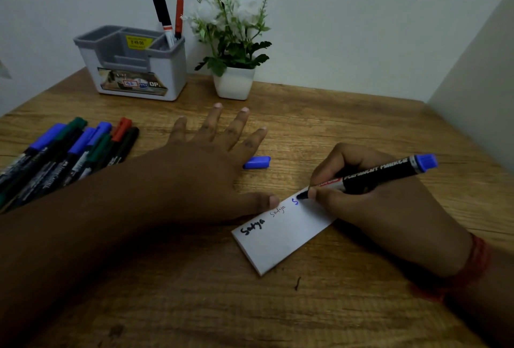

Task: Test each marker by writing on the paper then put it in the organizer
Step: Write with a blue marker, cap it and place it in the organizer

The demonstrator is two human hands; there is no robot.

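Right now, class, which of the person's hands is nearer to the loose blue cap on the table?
Left. The left hand lies flat with the blue cap right beside it, partly hidden under its edge. The right hand, writing with the marker, is farther right.

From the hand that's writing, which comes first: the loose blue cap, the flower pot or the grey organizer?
Measured from the right hand:
1. Blue cap, lying just to its left on the table.
2. Flower pot, at the back by the wall.
3. Grey organizer, back left, beyond the pot.
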